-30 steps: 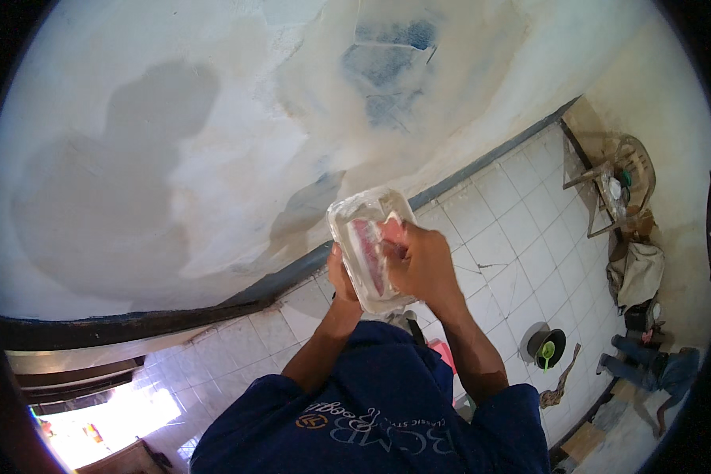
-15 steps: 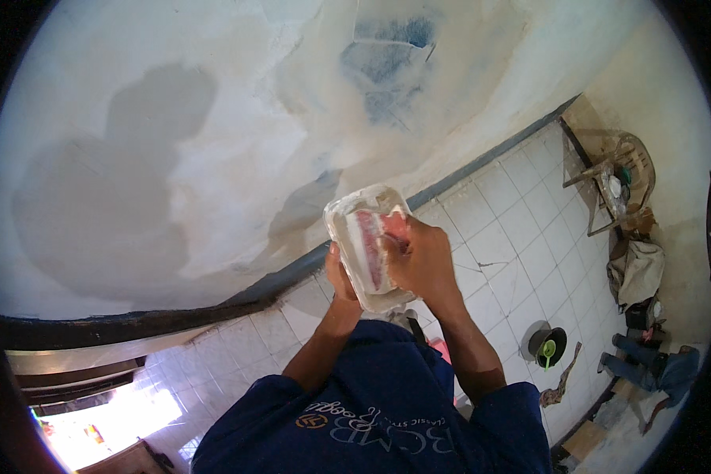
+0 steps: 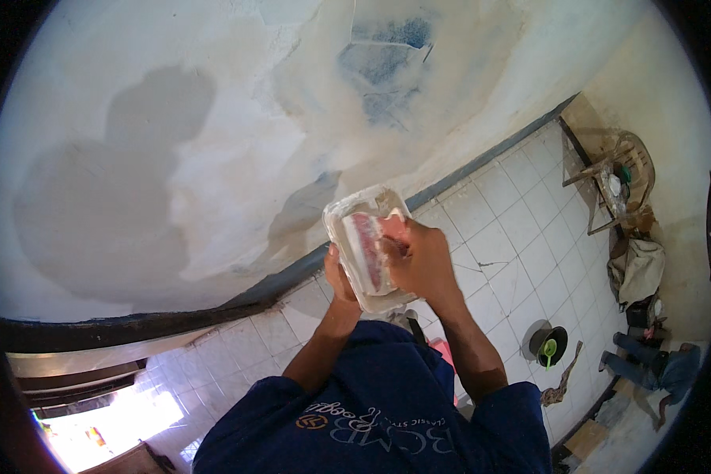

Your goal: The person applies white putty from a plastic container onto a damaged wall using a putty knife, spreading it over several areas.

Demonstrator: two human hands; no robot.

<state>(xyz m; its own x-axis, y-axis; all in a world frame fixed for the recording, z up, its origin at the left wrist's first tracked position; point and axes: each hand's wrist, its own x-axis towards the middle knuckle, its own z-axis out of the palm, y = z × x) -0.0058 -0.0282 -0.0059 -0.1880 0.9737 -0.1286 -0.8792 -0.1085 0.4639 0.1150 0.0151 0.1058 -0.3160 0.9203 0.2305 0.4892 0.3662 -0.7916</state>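
Observation:
A pale, rectangular tray [image 3: 336, 224] smeared with white paste is held up in front of my chest. My left hand [image 3: 341, 278] grips its left side, with part of the fingers hidden beneath. Inside the tray lies a red, wide-bladed putty spreader [image 3: 366, 246], its blade streaked with white paste. My right hand [image 3: 423, 262] is closed around the spreader's upper part, over the tray's right side. Beyond the tray rises a patchy wall [image 3: 292, 142] with a bluish worn area.
White floor tiles [image 3: 494, 237] stretch below and to the right. A dark bowl [image 3: 538, 342] with a green scoop [image 3: 549, 348] stands there. Farther right are a dirty plastic chair [image 3: 642, 170], a pale cloth bag [image 3: 638, 268] and another person [image 3: 662, 367]. A dark ledge [image 3: 118, 317] runs along the left.
The spreader has shifted very slightly within the tray, and more of the tray's tan bottom shows at its far end. The other person's arm at the right has moved a little.

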